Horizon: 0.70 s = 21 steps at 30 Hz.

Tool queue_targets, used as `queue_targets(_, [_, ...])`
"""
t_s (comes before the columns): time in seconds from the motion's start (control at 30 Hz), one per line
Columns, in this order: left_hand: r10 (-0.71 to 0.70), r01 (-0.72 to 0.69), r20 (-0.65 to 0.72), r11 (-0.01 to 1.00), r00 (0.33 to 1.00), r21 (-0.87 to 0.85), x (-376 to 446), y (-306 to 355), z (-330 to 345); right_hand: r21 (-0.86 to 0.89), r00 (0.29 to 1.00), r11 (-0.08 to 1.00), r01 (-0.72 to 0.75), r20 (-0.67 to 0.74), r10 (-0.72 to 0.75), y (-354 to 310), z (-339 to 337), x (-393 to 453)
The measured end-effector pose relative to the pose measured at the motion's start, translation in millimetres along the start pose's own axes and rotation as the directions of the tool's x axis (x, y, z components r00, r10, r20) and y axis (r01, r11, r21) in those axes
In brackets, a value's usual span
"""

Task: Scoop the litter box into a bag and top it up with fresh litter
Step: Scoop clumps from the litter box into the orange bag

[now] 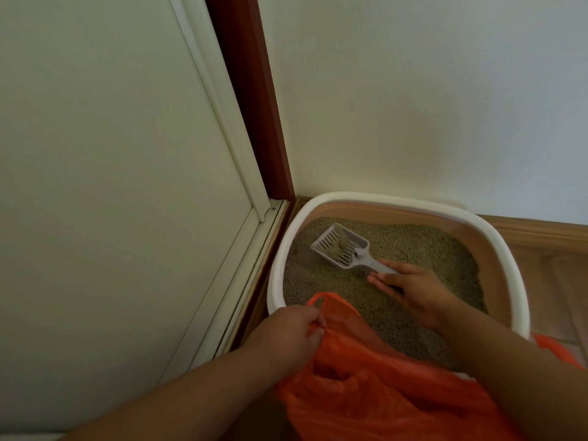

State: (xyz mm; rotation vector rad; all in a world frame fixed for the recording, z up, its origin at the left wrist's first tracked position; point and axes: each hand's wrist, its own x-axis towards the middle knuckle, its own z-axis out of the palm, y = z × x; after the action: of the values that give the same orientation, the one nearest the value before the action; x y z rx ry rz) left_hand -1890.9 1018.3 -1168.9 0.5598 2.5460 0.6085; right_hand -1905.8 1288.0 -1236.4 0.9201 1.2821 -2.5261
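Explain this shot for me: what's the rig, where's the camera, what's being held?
No robot: a person works bare-handed, and the one camera sits on their head, looking forward and down. The right hand holds the handle of a grey slotted scoop, which carries a clump above the litter. The left hand grips the edge of an orange plastic bag, holding it near the box. The white-rimmed litter box sits on the floor in a corner, against the wall and beside a door frame.

white door (95, 154) – left | red-brown frame (251, 106) | white wall (429, 90) | wooden skirting (541, 232)
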Motion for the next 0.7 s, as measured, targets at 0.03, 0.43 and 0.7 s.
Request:
queue_targets(0.03, [0.002,-0.002,-0.001,1.000,1.000,0.002,-0.7,1.7,-0.5,-0.036,1.000,0.999,0.012,-0.001,-0.012,-4.0,-4.3,-3.6])
queue_targets(0.43, [0.001,-0.001,0.012,0.999,1.000,0.035,-8.2,4.0,-3.9,-0.557,0.986,0.822,0.119,-0.030,-0.163,8.9,34.7,3.1])
queue_targets(0.7, [-0.001,0.001,-0.002,1.000,1.000,0.012,-6.4,-3.0,-5.6,-0.578,0.989,0.815,0.038,-0.095,-0.114,8.4,68.6,32.4])
